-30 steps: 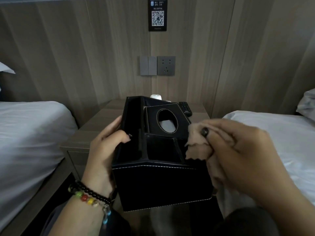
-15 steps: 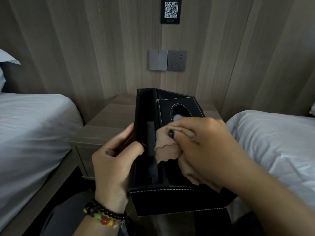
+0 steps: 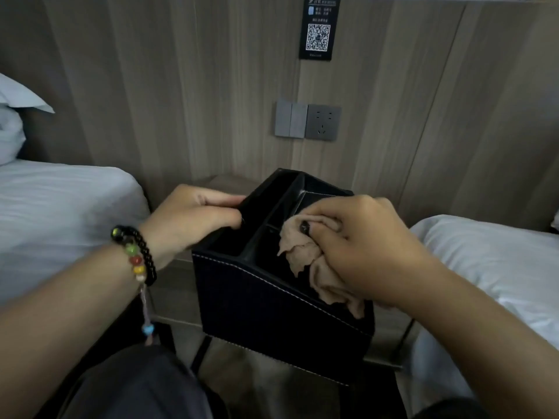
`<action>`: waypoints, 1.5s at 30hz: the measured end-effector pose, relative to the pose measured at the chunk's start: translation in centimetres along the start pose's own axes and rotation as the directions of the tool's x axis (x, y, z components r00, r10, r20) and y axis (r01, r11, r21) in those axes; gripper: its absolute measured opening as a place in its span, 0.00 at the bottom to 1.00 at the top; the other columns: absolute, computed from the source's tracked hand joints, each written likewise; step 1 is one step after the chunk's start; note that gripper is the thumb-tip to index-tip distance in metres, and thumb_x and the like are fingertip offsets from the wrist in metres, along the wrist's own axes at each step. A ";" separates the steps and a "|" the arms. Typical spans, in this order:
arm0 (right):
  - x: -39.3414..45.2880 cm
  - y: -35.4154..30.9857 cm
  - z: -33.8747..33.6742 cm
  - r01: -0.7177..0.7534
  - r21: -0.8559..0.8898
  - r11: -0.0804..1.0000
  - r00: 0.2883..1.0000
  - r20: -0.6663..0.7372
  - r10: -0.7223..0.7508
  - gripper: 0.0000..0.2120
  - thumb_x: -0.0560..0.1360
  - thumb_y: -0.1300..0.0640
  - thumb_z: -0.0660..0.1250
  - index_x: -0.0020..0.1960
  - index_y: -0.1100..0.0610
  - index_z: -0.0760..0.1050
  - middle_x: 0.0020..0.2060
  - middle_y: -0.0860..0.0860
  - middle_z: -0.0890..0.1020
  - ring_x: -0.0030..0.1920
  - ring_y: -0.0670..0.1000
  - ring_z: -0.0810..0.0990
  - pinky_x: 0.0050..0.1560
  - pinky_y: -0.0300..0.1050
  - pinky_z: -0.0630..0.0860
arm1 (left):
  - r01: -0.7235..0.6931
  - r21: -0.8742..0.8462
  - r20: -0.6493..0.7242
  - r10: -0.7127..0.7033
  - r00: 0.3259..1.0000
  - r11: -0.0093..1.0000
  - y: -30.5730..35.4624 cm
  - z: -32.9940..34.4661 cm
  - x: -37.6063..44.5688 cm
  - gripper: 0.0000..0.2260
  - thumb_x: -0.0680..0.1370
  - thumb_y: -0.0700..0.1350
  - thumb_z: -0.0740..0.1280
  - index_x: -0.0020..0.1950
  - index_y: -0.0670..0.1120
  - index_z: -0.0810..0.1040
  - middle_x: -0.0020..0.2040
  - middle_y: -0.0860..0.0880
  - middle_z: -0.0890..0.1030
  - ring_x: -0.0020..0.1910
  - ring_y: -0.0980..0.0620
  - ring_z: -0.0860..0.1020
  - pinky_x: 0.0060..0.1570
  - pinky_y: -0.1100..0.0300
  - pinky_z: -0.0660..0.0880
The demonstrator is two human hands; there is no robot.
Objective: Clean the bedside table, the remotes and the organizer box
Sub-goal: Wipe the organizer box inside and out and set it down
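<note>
A black leather organizer box (image 3: 266, 313) with white stitching is held in the air in front of me, tilted down to the right. My left hand (image 3: 190, 219) grips its left wall, thumb inside a compartment. My right hand (image 3: 369, 246) is closed on a tan cloth (image 3: 308, 264) and presses it into the box's top compartments, covering the tissue opening. The wooden bedside table (image 3: 178, 285) lies behind and below the box, mostly hidden. No remotes show.
White beds flank the table: one at the left (image 3: 60, 219) with pillows (image 3: 15, 116), one at the right (image 3: 496, 267). The wood-panelled wall carries a switch and socket plate (image 3: 307, 122) and a QR sign (image 3: 317, 28). My dark-clothed knee (image 3: 136, 385) is below.
The box has turned and tilted, its right side dropping. My left hand shifted from the side up onto the left wall's rim. My right hand with the cloth moved across the top compartments.
</note>
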State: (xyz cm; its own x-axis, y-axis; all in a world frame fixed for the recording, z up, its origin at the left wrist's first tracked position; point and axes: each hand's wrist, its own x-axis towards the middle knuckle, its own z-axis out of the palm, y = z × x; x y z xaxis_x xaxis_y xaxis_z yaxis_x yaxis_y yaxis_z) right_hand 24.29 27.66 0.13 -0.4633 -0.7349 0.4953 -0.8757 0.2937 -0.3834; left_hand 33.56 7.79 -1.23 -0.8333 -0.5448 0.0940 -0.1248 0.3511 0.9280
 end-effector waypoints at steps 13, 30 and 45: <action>9.6 2.0 5.7 -0.021 -0.046 0.999 0.997 -0.069 0.018 0.13 0.75 0.64 0.61 0.51 0.56 0.83 0.45 0.55 0.85 0.47 0.54 0.81 0.46 0.39 0.75 | -0.074 0.528 0.008 0.082 0.997 0.846 0.0 -2.6 7.3 0.15 0.77 0.38 0.67 0.58 0.56 0.82 0.49 0.57 0.83 0.47 0.59 0.81 0.35 0.73 0.70; 13.9 7.0 5.5 -0.198 -0.144 0.970 0.971 -0.166 0.174 0.10 0.76 0.62 0.58 0.39 0.60 0.75 0.36 0.56 0.77 0.36 0.56 0.75 0.37 0.41 0.67 | -0.162 0.401 0.164 0.103 0.981 0.902 -0.8 -4.6 12.7 0.09 0.72 0.41 0.74 0.49 0.54 0.85 0.43 0.55 0.86 0.48 0.57 0.83 0.61 0.56 0.75; 10.5 -0.5 6.7 0.059 -0.157 0.986 0.985 0.169 -0.032 0.10 0.76 0.59 0.62 0.50 0.58 0.82 0.51 0.55 0.74 0.48 0.57 0.79 0.50 0.52 0.79 | -0.217 0.355 0.152 0.173 0.973 0.909 -1.8 -4.8 13.9 0.09 0.72 0.38 0.74 0.46 0.52 0.85 0.41 0.57 0.85 0.42 0.61 0.82 0.57 0.61 0.76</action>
State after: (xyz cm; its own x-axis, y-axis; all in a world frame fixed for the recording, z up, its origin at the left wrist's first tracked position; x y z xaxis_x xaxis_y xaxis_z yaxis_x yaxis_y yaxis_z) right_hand 20.76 15.73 0.31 -0.4051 -0.8369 0.3681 -0.9121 0.3421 -0.2259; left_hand 24.80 -4.09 0.10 -0.9143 -0.3539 0.1973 -0.1241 0.7081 0.6951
